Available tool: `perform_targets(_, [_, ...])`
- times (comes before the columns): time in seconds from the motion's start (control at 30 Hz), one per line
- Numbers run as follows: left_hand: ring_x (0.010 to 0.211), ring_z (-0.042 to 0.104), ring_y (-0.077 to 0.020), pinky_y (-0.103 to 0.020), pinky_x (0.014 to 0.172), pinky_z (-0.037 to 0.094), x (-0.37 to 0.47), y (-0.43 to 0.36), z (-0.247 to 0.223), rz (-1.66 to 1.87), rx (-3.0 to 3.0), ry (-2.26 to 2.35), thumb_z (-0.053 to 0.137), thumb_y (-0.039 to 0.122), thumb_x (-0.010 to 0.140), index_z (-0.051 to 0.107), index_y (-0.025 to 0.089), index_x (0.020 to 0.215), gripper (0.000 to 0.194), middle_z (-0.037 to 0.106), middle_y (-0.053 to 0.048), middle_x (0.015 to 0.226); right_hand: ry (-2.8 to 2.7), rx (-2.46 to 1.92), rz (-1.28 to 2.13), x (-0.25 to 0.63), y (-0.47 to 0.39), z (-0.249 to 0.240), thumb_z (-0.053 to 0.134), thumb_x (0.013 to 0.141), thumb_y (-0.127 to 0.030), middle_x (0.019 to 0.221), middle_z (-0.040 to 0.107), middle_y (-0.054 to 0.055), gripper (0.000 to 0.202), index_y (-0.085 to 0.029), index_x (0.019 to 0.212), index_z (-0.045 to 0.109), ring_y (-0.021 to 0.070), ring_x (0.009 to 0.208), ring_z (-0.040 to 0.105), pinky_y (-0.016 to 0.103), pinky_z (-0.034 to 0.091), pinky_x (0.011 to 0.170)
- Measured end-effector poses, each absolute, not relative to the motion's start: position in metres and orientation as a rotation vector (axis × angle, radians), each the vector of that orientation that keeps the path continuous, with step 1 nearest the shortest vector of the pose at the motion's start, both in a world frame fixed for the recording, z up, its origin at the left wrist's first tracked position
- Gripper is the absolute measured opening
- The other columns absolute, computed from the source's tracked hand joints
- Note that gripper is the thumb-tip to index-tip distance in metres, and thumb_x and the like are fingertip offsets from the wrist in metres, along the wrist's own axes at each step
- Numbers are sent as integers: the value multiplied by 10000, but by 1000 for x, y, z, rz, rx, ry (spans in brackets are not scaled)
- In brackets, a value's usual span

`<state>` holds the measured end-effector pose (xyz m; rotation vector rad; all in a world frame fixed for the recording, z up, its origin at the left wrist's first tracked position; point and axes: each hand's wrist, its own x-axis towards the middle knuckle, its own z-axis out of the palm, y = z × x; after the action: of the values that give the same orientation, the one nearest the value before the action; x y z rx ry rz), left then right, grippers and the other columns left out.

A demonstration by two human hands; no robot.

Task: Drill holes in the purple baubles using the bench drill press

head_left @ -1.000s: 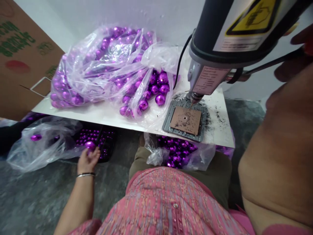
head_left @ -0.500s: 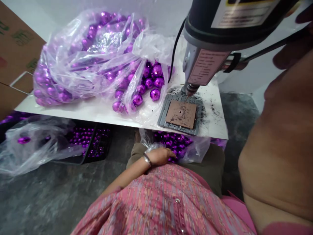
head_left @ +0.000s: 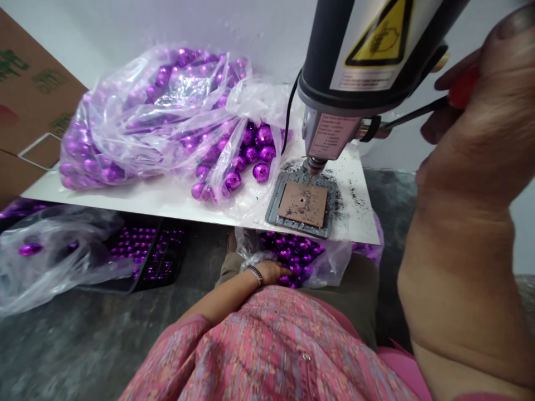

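My right hand (head_left: 501,106), large at the right edge, is closed around the red-knobbed feed lever (head_left: 418,111) of a drill press (head_left: 334,106). Under its chuck (head_left: 314,165) a thin bit points at a brown square block (head_left: 303,204) with a small hole, lying on the grey base plate (head_left: 273,209). Down in my lap, my left hand (head_left: 271,272) rests at an open plastic bag (head_left: 334,264) of shiny purple balls (head_left: 295,253). Its fingers reach out onto the balls, and no ball shows gripped; the fingertips are partly hidden.
A big clear bag (head_left: 146,117) of purple faceted balls spills several onto the white table (head_left: 125,197). Dark shavings lie around the base plate. At left stand a cardboard box (head_left: 33,83) and, below, a black crate (head_left: 144,273) of purple balls. A black cable (head_left: 288,111) hangs behind the drill.
My right hand has swung into fuller view on the lever, its red knob now showing. The view has shifted slightly. My left hand stays at the bag in my lap.
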<state>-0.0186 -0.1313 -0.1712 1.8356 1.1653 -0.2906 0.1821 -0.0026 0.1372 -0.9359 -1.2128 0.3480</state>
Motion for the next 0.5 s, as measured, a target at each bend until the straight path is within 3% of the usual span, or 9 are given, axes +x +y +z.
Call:
perform_targets(0.1, [1384,636,-352,-432,1162,513,-31,-127,-153,-6,1725,1282,888,300,734,622,258,1528,838,643,-144,1537,-1143,-1016,346,181,-4,137,446,1027,-352,699,416,-1,352,-148,742,481,13,636,472,249,433,742])
perform_targets(0.17, [1434,589,-377,-473,1202,487,-43,-127,-131,143,1700,1386,889,377,750,528,198,1604,944,552,-196,1615,-1136,-1065,318,181,-7,136,474,1017,-422,732,453,-2,353,-140,835,583,3,631,460,252,444,752])
perform_targets(0.23, [1311,666,-395,-516,1151,527,-57,-126,-100,270,1710,1450,858,437,786,640,185,1502,789,630,-203,1516,-1137,-1090,290,182,-10,135,517,995,-473,759,477,3,364,-141,923,646,3,630,441,252,424,736])
perform_targets(0.33, [1040,753,-314,-459,1014,597,-75,-107,-47,457,1764,1351,748,460,893,803,224,1222,409,793,-122,1146,-1150,-1055,263,183,-12,133,559,978,-465,769,476,6,343,-139,935,657,6,641,426,244,381,710])
perform_targets(0.5, [926,748,-222,-353,952,580,-85,-17,8,873,1623,1839,643,253,940,728,171,1310,389,783,-111,1154,-1207,-1030,259,184,-11,133,529,984,-493,761,452,2,374,-142,855,545,-6,643,387,228,317,670])
